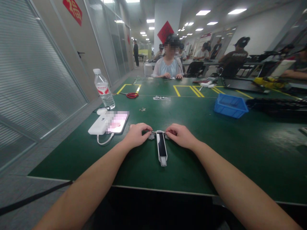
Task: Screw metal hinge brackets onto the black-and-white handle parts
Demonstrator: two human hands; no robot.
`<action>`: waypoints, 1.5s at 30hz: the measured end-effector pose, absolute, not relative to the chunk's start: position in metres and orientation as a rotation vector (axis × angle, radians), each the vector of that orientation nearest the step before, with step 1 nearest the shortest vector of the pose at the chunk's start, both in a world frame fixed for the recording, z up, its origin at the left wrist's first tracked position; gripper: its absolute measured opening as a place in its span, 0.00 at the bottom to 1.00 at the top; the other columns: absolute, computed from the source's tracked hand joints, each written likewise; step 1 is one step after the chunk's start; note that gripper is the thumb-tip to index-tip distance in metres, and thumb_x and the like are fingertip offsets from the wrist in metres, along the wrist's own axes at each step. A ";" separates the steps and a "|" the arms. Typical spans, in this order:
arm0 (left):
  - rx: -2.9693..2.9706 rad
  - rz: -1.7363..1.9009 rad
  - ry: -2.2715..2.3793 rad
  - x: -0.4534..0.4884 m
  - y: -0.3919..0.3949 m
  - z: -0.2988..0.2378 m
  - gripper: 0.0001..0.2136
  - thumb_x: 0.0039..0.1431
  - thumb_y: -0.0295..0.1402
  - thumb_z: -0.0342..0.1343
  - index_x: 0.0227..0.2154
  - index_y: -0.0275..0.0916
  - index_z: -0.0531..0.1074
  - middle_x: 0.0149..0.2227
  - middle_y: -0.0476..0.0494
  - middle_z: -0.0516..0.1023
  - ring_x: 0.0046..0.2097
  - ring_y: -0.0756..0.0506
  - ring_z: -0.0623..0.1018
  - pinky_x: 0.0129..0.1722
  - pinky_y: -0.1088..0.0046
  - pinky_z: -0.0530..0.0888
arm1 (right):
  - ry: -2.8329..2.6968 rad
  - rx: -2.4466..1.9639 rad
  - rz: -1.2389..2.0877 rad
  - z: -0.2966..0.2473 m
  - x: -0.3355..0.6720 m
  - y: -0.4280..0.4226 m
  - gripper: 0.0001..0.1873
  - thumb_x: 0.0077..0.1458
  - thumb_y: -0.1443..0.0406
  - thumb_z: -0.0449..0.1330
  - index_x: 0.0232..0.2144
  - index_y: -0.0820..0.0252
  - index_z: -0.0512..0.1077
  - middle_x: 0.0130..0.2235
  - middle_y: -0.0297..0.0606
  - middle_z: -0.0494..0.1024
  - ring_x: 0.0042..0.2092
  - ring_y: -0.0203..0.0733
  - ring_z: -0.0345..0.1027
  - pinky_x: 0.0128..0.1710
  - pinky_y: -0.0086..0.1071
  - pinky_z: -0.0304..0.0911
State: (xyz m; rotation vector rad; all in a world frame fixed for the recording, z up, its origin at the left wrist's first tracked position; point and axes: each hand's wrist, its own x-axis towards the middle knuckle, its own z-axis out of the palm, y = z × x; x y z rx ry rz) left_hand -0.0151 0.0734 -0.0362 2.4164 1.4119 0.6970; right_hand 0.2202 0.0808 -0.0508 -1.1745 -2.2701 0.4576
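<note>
In the head view, a slim black device with a white edge (162, 145) lies lengthwise on the green table, its pale grey end towards me. A small metal bracket (151, 136) spreads across its far end. My left hand (138, 134) pinches the bracket's left end between thumb and fingers. At the opposite end, my right hand (181, 135) is closed on the bracket in the same way, its fingertips partly hiding the metal. Both hands rest low, close to the tabletop. Fine details of the bracket are too small to make out.
On the left stand a water bottle (105, 92), a white power bank (96, 126) and a cabled phone (122, 122). Ahead lie small metal rings (142, 109), metal strips (161, 98) and red-handled scissors (131, 95). A blue bin (230, 107) sits right; a person (169, 65) works opposite.
</note>
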 end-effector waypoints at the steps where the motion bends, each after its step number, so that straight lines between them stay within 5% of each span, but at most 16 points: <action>1: 2.420 0.686 1.407 -0.015 0.073 -0.036 0.07 0.56 0.31 0.53 0.36 0.40 0.76 0.40 0.46 0.79 0.44 0.45 0.76 0.47 0.65 0.70 | -2.271 -1.173 0.462 -0.051 0.220 0.081 0.06 0.55 0.68 0.56 0.31 0.61 0.74 0.27 0.34 0.68 0.28 0.34 0.59 0.30 0.29 0.56; 45: 2.421 0.704 1.369 -0.012 0.071 -0.034 0.06 0.58 0.31 0.53 0.33 0.41 0.76 0.37 0.48 0.79 0.42 0.45 0.76 0.45 0.67 0.69 | -2.267 -1.179 0.477 -0.050 0.219 0.080 0.06 0.55 0.69 0.56 0.30 0.61 0.74 0.27 0.34 0.68 0.28 0.34 0.59 0.30 0.29 0.56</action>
